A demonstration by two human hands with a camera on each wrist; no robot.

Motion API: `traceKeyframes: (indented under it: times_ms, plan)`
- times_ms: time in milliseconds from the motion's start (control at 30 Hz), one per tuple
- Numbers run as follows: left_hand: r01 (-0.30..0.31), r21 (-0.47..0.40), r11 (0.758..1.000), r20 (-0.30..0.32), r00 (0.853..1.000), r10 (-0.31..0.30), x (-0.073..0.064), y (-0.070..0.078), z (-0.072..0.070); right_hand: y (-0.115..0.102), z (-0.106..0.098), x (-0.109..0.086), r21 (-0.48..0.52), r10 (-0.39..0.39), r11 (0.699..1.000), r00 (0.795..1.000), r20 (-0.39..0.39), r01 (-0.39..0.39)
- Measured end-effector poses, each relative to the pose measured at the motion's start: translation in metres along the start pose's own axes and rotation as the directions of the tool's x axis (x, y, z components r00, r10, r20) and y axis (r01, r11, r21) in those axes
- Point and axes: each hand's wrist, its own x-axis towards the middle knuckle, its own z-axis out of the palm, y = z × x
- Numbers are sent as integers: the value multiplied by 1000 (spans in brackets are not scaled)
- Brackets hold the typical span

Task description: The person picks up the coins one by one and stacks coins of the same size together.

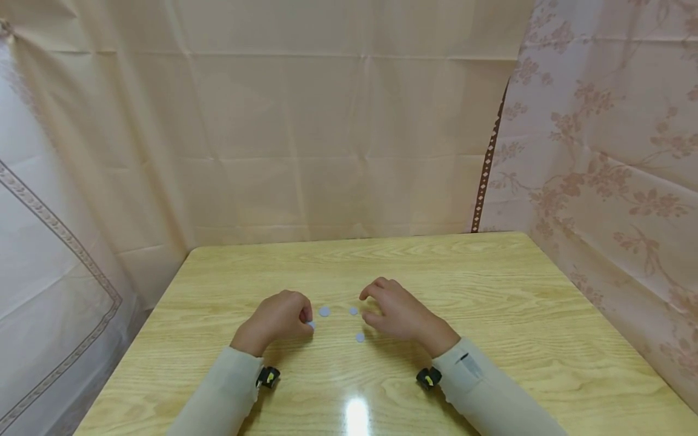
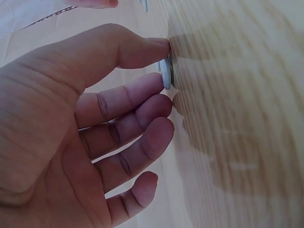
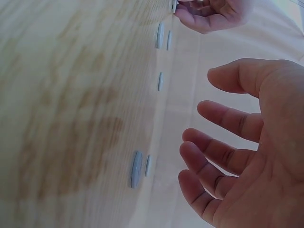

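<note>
My left hand (image 1: 280, 318) is low over the table, left of a group of small pale grey-blue round discs. Its thumb and index fingertip pinch the edge of one disc (image 2: 166, 73), right at the wooden surface. The other fingers of that hand are bent beside it. Across from it, my right hand (image 1: 395, 312) hovers above the table with loosely bent fingers and nothing in them. Near its fingertips lie a disc (image 1: 353, 310) and a nearer disc (image 1: 360, 337). Another disc (image 1: 324, 311) lies just beyond the left fingers.
Several discs (image 3: 136, 169) show edge-on in the right wrist view. The light wood-grain table (image 1: 463, 272) has a bright glare spot at its near side. A beige curtain (image 1: 327, 121) hangs behind it, and a floral cloth (image 1: 611, 181) hangs along the right side.
</note>
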Motion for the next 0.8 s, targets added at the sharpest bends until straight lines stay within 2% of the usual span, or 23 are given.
traceKeyframes:
  times_ms: [400,800]
  plan:
    - [-5,-4,1000,-23,1000,5,1,3,-1,0,0,0,15,5,1000,1000,25,-6]
    - [-94,-120,988,-45,995,89,3,8,-1,-1,2,1,29,5,1000,999,39,-6]
